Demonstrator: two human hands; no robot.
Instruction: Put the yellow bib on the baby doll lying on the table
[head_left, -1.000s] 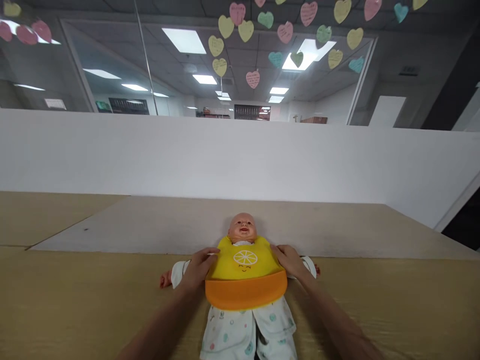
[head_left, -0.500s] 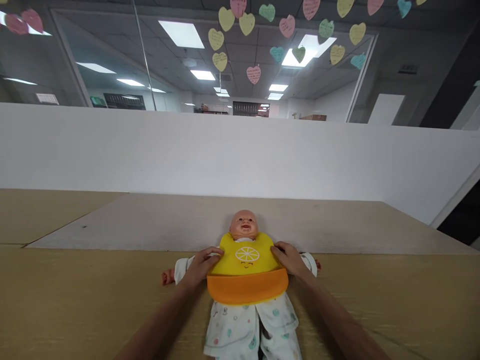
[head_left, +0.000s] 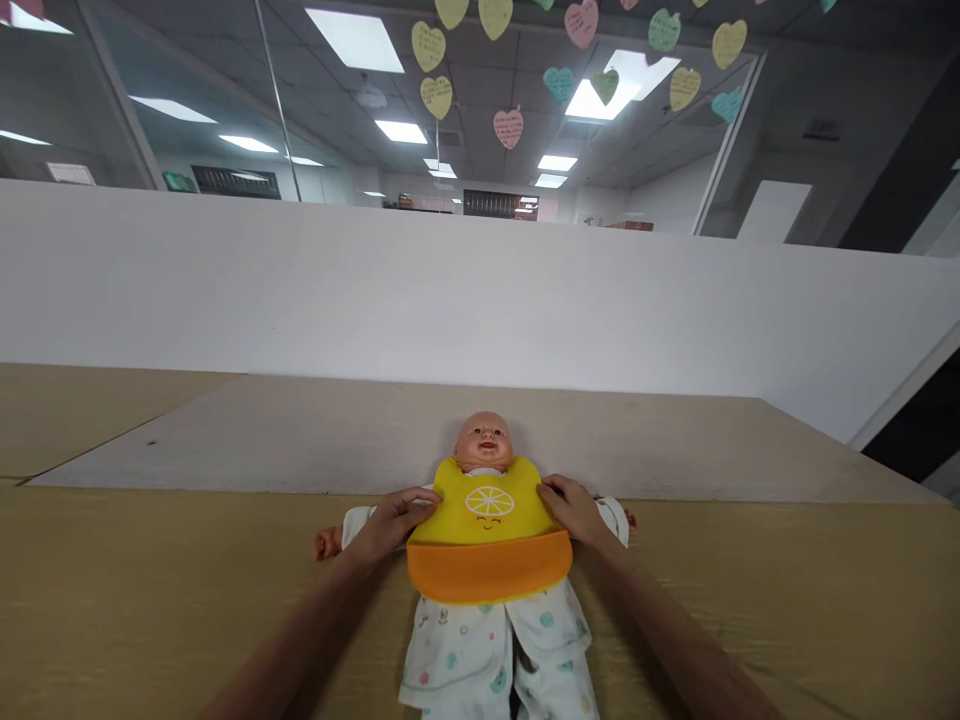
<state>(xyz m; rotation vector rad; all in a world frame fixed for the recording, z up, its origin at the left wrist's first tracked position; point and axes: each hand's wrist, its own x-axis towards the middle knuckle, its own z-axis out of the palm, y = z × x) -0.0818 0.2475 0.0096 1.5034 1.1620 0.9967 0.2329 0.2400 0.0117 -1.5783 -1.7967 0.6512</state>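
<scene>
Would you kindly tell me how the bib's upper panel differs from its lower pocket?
The bib's upper panel is yellow with a lemon-slice face; the lower pocket is plain orange. The left hand and right hand touch the panel's edges, not the pocket. Both lie on the doll.

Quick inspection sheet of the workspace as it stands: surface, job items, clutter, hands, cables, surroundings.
Surface: tan tabletop, a paler board lying on its far part.
Job's things: baby doll on its back in white printed pyjamas; yellow bib with orange pocket over its chest.
Clutter: nothing seen.
Hands: left hand on the bib's left edge, right hand on its right edge.
Cables: nothing seen.
Surroundings: white partition, glass above it, paper hearts hanging from the ceiling.
</scene>
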